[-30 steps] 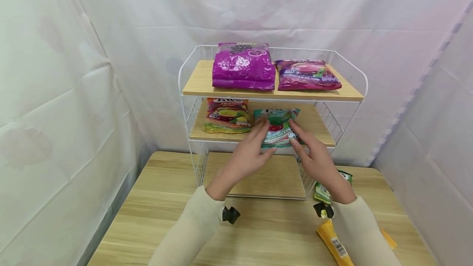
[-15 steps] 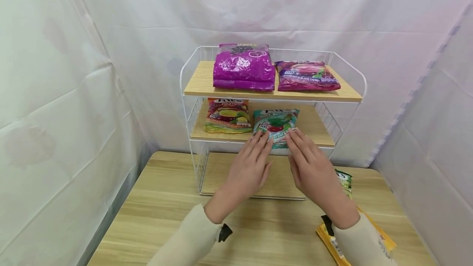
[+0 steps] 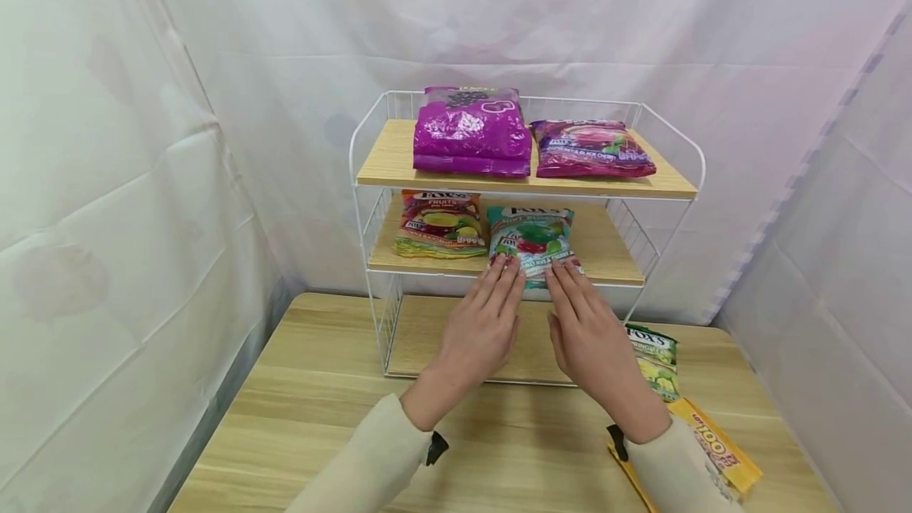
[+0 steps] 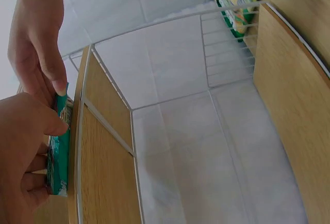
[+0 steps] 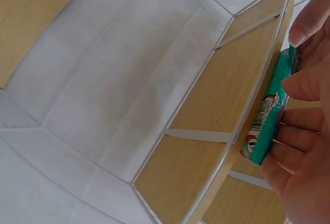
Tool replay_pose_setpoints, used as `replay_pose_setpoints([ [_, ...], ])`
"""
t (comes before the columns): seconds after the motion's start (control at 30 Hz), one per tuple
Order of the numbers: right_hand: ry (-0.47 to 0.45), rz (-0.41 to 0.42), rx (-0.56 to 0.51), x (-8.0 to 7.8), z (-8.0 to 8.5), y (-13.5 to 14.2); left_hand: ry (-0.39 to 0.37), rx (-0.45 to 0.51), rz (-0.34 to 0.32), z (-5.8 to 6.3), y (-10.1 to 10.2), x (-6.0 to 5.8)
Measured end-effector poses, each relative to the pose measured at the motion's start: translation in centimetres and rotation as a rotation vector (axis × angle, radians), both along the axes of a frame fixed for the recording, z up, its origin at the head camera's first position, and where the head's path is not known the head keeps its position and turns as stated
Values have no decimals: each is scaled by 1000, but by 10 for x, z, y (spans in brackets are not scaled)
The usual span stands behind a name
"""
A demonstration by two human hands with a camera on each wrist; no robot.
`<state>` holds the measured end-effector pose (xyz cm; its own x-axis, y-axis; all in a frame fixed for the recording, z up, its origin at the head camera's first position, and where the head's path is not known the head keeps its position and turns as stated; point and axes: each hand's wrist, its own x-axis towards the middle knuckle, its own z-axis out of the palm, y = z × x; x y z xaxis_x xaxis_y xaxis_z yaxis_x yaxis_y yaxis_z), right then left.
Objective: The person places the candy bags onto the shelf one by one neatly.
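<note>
A teal candy bag (image 3: 530, 240) lies on the middle shelf, its lower end at the shelf's front edge. My left hand (image 3: 480, 319) rests straight fingertips on the bag's lower left corner. The right hand (image 3: 591, 331) does the same at the lower right, fingers extended side by side. In the left wrist view the bag's teal end (image 4: 61, 147) shows along the shelf front, with both thumbs close to it. Seen from the right wrist, the bag's barcoded end (image 5: 265, 123) sits between thumb and fingers. Hands cover the bag's lower corners in the head view.
A white wire rack (image 3: 361, 220) has three wooden shelves. Its top shelf bears a large purple bag (image 3: 473, 133) and a magenta bag (image 3: 591, 149). An orange-red bag (image 3: 440, 224) lies left of the teal one. Green (image 3: 655, 362) and yellow bags (image 3: 716, 446) lie on the table, right.
Both hands have drawn from the bag's sides to its lower front, their fingers now together. The teal bag has shifted slightly and more of its face shows. The right forearm has moved slightly left.
</note>
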<state>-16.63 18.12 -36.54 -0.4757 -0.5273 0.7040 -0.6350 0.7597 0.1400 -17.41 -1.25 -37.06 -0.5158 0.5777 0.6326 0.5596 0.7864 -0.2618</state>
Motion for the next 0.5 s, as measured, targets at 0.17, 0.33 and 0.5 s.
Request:
replay_pose_setpoints([
  [0.17, -6, -2, 3, -6, -3, -1, 31, -38, 56, -4, 2, -3],
  [0.33, -21, -2, -8, -10, -6, -1, 27, -47, 74, -5, 5, -6],
  [0.5, -44, -3, -11, -13, -6, -1, 2, -52, 85, -5, 5, -7],
])
